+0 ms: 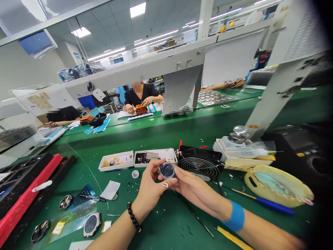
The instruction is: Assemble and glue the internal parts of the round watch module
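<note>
Green assembly bench [161, 139], co-workers seated beyond. Round watch case [167, 170] pinched between left hand [151, 187] and right hand [191, 189], fingers of both closed on its rim, just in front of the small fan [201, 163]. Dark face turned toward the camera; round, so no clear long axis.

Round part [167, 170] held between both hands above the table [161, 225], fan [200, 163] just right (behind it, two trays [117, 161]), watch case [91, 224] lower left.
</note>
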Motion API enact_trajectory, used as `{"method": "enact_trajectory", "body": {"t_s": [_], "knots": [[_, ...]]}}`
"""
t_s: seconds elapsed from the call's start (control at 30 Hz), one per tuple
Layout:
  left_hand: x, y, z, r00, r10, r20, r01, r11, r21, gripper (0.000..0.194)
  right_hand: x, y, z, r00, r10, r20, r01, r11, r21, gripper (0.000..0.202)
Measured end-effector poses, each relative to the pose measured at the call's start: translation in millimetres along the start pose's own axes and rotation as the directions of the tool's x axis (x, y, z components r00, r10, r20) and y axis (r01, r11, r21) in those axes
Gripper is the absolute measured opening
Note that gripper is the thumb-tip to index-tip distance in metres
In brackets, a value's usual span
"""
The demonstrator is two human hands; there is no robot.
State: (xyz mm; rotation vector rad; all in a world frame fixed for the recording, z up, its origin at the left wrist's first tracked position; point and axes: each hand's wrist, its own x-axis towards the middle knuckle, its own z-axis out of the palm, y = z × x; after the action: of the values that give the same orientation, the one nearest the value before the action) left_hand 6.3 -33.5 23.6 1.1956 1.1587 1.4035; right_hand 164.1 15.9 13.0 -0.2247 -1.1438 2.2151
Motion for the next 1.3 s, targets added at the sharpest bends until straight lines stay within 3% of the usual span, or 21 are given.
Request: {"method": "enact_trajectory", "body": {"t_s": [0.57,1.3], "knots": [[-2.1,-2.4,-1.0,0.999,0.05,0.003,-0.05,0.993,0.105,0.059,0.0,3.3,-3.9,1.0,-0.022,0.002,0.022,1.0,0.005,0.037],[-2.5,-1.3,-0.5,0.998,0.061,0.024,-0.062,0.996,0.063,0.059,-0.7,-1.4,0.5,1.0,-0.006,-0.015,0.007,1.0,0.009,0.036]]}}
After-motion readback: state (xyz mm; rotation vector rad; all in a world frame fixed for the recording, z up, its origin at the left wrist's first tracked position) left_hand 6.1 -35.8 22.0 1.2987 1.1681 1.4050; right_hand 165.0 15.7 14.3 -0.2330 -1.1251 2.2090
